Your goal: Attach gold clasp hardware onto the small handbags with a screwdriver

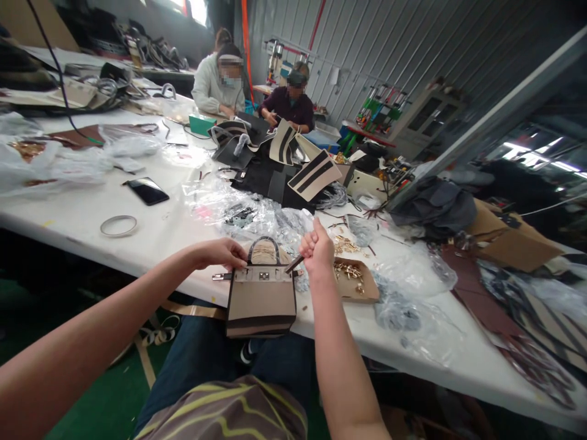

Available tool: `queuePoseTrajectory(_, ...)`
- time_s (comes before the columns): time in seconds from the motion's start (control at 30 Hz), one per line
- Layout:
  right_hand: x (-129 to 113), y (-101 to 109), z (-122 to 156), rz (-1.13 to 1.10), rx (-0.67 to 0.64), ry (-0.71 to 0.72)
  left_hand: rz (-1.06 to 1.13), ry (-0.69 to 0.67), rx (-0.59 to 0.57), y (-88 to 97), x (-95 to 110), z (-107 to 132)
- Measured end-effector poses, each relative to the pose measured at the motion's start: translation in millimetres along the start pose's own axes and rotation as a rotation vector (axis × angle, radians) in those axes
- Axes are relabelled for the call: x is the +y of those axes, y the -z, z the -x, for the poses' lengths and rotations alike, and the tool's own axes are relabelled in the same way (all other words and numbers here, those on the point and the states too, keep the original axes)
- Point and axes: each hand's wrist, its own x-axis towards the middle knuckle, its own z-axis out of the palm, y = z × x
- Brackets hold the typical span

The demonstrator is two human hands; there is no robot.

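Note:
A small beige handbag (pixel 262 299) with dark trim stands at the table's front edge, just above my lap. Its arched dark handle (pixel 265 240) points up, and a metal turn-lock (pixel 264 276) sits on the upper front. My left hand (pixel 224 252) pinches the bag's upper left corner, fingers closed. With closed fingers my right hand (pixel 317 247) grips a short dark strap (pixel 294 264) at the bag's upper right; its far end is hidden in the fist. Another strap end (pixel 221 277) with metal sticks out at the left side.
Right of the bag is a cardboard tray (pixel 367 287) of gold-coloured hardware. Clear plastic bags (pixel 417 269) lie beyond it. A phone (pixel 147 190) and a ring-shaped coil (pixel 118 225) lie left. Striped panels (pixel 315 175) are piled ahead; two co-workers (pixel 215 85) sit across the table.

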Motion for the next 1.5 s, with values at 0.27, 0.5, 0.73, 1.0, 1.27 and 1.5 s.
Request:
queuePoseTrajectory(0.27,19,56,-61,0.947,0.034,0.093,-0.01,-0.018,0.222,-18.7,-31,-19)
queuePoseTrajectory(0.5,38,82,-69,1.221,0.064,0.258,-0.111,-0.108,0.267,-31.0,-33,-8)
queuePoseTrajectory(0.73,33,79,-39,1.279,0.07,0.47,-0.036,-0.11,0.299,-36.9,-34,-5)
queuePoseTrajectory(1.0,30,90,49,0.929,-0.554,0.122,0.028,-0.153,0.315,-41.8,-44,-10)
queuePoseTrajectory(1.27,31,95,40,0.893,-0.574,0.042,-0.009,-0.189,0.321,-43.4,-38,5)
queuePoseTrajectory(1.5,37,95,45,0.824,-0.554,0.04,-0.265,-0.352,0.274,-53.8,-37,36)
